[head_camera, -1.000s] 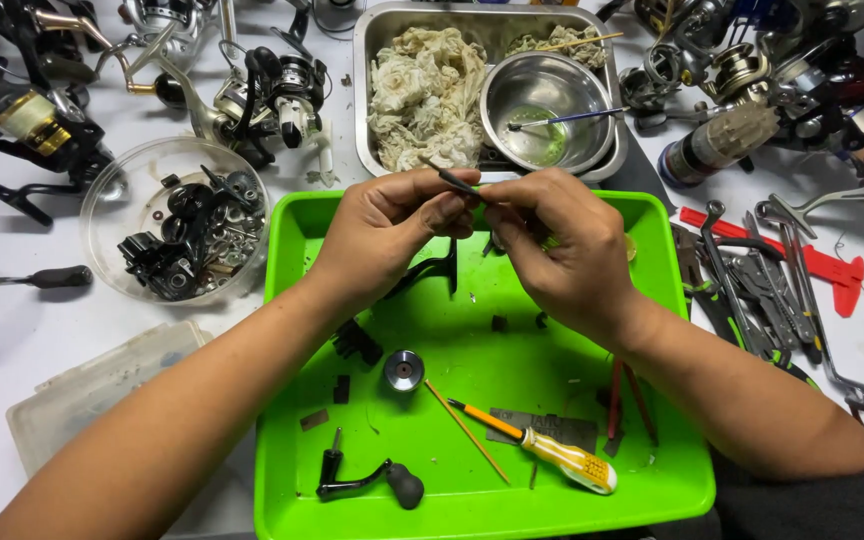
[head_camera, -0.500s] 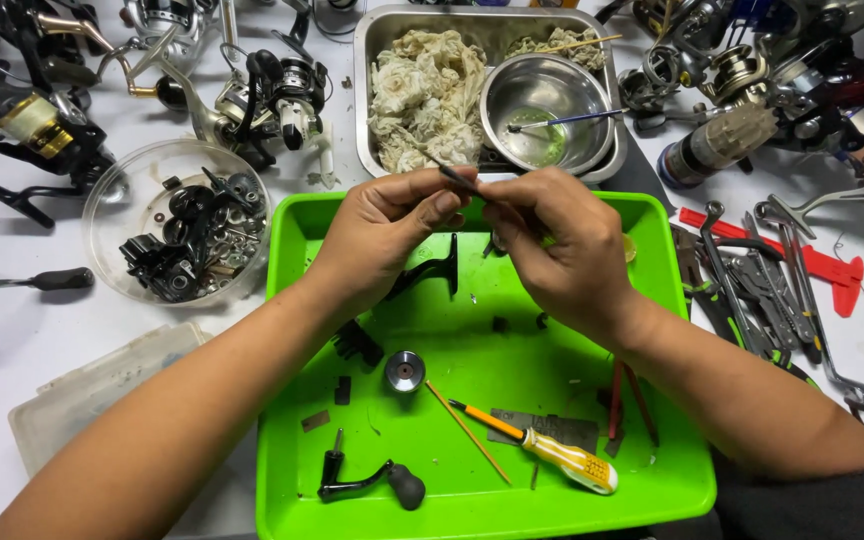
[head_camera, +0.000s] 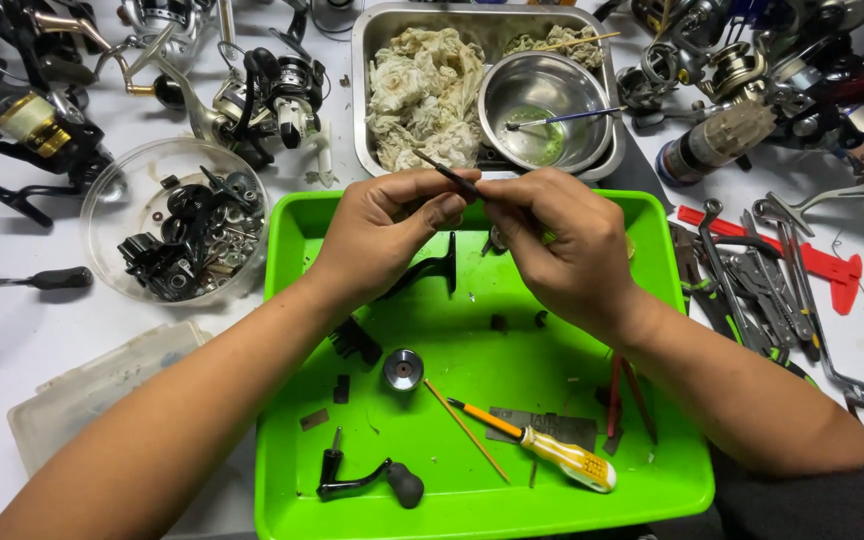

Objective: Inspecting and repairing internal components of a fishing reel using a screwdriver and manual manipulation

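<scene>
Both my hands meet above the far half of a bright green tray (head_camera: 672,470). My left hand (head_camera: 387,235) pinches a small dark part, hidden between its fingertips. My right hand (head_camera: 562,245) grips a thin dark brush-like tool (head_camera: 447,173) whose tip points up and left, toward the left fingers. Under the hands a black curved reel part (head_camera: 430,272) lies in the tray. Nearer me in the tray are a small silver cap (head_camera: 403,369), a black crank handle (head_camera: 367,483), a yellow-handled screwdriver (head_camera: 542,446), a thin wooden stick (head_camera: 467,432) and red-handled pliers (head_camera: 624,400).
A steel pan (head_camera: 364,60) behind the tray holds crumpled rags (head_camera: 420,90) and a steel bowl (head_camera: 544,110) with greenish liquid and a brush. A clear bowl (head_camera: 112,205) of black parts sits left. Fishing reels (head_camera: 262,90) crowd the back; wrenches (head_camera: 752,270) lie right, a clear plastic box (head_camera: 92,385) near left.
</scene>
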